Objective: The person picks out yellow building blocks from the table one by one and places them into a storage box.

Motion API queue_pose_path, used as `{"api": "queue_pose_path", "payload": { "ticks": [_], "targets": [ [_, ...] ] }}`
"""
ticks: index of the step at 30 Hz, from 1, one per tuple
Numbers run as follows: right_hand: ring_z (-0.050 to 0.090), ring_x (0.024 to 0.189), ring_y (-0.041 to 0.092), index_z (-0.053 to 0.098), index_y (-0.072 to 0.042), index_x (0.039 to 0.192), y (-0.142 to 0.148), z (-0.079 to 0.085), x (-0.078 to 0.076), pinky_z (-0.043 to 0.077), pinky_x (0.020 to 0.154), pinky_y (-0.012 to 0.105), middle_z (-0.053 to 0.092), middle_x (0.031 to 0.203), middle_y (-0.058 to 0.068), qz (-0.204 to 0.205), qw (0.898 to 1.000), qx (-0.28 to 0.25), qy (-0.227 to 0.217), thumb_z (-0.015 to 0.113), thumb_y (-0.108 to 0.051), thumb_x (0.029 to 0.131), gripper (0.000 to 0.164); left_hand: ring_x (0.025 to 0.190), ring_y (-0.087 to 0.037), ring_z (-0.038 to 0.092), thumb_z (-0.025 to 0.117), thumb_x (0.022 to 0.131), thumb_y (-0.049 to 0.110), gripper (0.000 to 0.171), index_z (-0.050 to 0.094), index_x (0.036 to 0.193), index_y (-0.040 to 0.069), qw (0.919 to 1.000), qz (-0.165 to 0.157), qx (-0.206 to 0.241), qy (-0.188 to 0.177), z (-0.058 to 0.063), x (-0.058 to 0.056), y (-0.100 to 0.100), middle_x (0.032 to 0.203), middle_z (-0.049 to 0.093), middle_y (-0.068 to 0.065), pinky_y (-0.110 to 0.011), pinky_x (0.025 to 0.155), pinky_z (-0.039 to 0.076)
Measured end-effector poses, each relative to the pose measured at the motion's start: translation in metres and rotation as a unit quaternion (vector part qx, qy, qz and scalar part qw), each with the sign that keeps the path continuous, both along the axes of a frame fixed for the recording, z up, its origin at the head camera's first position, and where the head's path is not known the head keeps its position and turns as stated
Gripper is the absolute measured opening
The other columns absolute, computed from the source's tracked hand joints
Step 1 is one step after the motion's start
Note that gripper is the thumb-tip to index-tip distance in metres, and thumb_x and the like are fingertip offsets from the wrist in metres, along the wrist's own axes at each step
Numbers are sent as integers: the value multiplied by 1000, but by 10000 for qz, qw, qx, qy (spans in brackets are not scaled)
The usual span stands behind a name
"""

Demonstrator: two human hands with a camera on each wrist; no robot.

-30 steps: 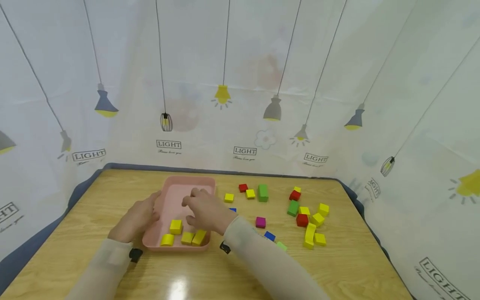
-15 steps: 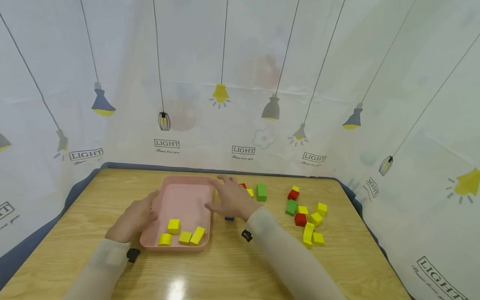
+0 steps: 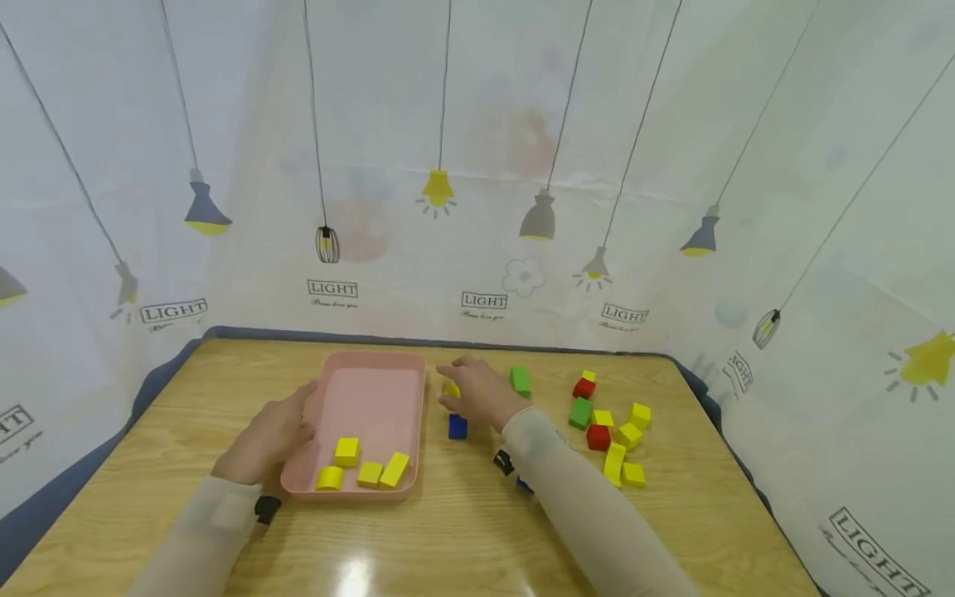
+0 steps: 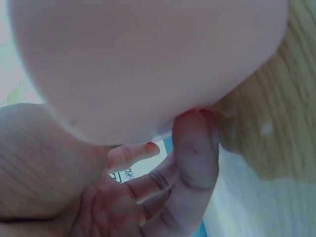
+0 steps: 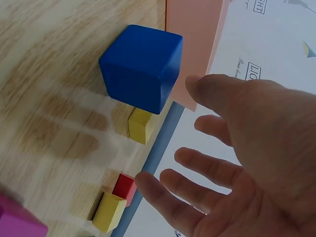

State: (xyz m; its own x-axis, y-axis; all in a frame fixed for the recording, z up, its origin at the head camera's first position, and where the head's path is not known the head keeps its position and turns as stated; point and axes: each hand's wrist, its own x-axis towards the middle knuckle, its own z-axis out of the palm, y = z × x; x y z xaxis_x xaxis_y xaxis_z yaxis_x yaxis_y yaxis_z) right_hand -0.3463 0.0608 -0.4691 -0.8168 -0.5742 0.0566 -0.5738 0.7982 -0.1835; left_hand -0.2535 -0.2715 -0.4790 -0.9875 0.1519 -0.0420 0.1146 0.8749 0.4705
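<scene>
My left hand [image 3: 272,431] grips the left side of a pink tray [image 3: 425,406]. In the left wrist view a fingertip [image 4: 195,121] presses against the tray's pale wall. Inside the tray's near end lie several yellow blocks, among them a cube [image 3: 346,452] and a flatter block [image 3: 394,470]. My right hand [image 3: 481,394] hovers just right of the tray with spread fingers, holding nothing. Close to its fingertips is a yellow block [image 3: 451,389]. A blue cube [image 5: 140,66] stands nearer me, below the hand, large in the right wrist view.
On the table's right half several blocks lie scattered, including a green one [image 3: 579,413], a red cube [image 3: 598,437] and a yellow one [image 3: 633,475]. Another green block [image 3: 521,381] is beyond my right hand. A magenta block [image 5: 19,219] shows in the right wrist view. A printed curtain [image 3: 388,315] encloses the table.
My right hand has moved right from above the tray, past its right rim, to beside the yellow and blue blocks. My left hand and the tray stay nearly where they were.
</scene>
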Motion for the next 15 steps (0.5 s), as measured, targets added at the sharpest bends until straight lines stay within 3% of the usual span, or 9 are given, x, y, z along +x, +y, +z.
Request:
{"api": "queue_pose_path", "payload": {
  "ticks": [8, 15],
  "targets": [
    [53, 128, 25, 65, -8, 132, -9, -4, -5, 41, 106, 40, 63, 132, 6, 155, 9985, 10, -522, 64, -20, 99, 36, 103, -36, 61, 60, 97, 4, 69, 23, 154, -7, 10000, 22, -6, -40, -2, -1, -1, 126, 57, -33, -58, 94, 46],
    [58, 114, 24, 74, -7, 111, -8, -9, -3, 46, 100, 37, 68, 115, 6, 175, 9988, -34, -465, 70, -2, 89, 23, 99, -33, 59, 59, 98, 6, 68, 22, 155, -6, 10000, 55, 14, -35, 0, 1, 0, 135, 52, -33, -57, 96, 45]
  ]
}}
